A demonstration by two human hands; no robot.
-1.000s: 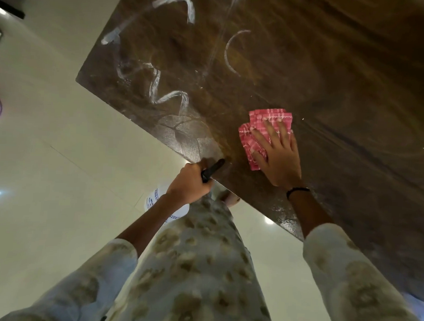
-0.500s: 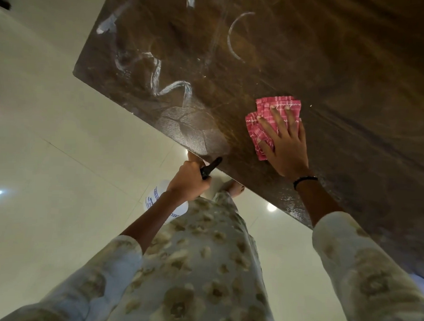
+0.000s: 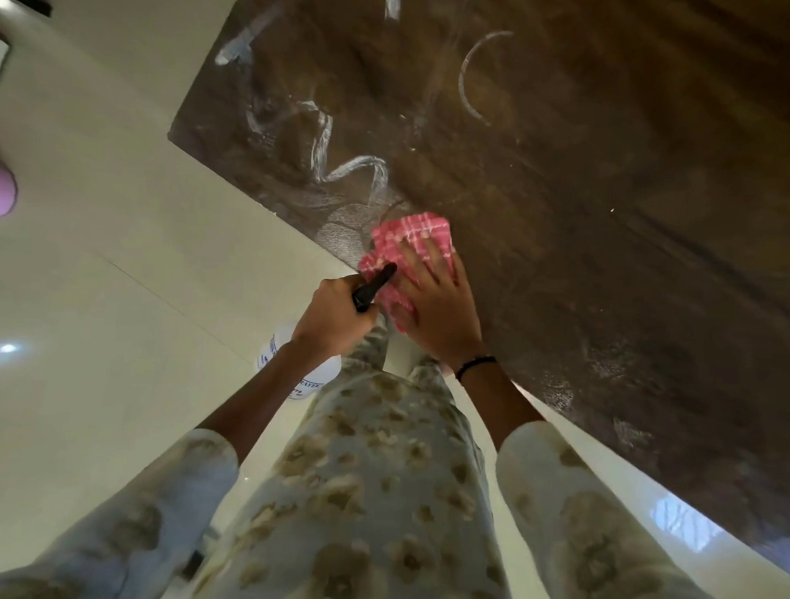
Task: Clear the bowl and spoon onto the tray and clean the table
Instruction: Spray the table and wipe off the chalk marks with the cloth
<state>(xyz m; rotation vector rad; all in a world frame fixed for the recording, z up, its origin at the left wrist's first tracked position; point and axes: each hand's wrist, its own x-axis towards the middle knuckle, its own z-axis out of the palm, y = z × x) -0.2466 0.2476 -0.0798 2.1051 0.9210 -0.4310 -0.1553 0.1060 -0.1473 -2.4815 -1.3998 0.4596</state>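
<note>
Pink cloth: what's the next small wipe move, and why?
Probably sweep the pink cloth away from the edge, up into the white smears. The right hand presses it flat at the table edge, streaks beyond it remain unwiped, and the left hand only holds the spray bottle.

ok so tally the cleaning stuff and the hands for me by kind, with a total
checked cloths: 1, the pink checked cloth under the right hand, at the table edge
spray bottles: 1, the white spray bottle gripped by the left hand, held off the table
hands: 2
total: 4
No bowl, spoon or tray is in view.
</note>
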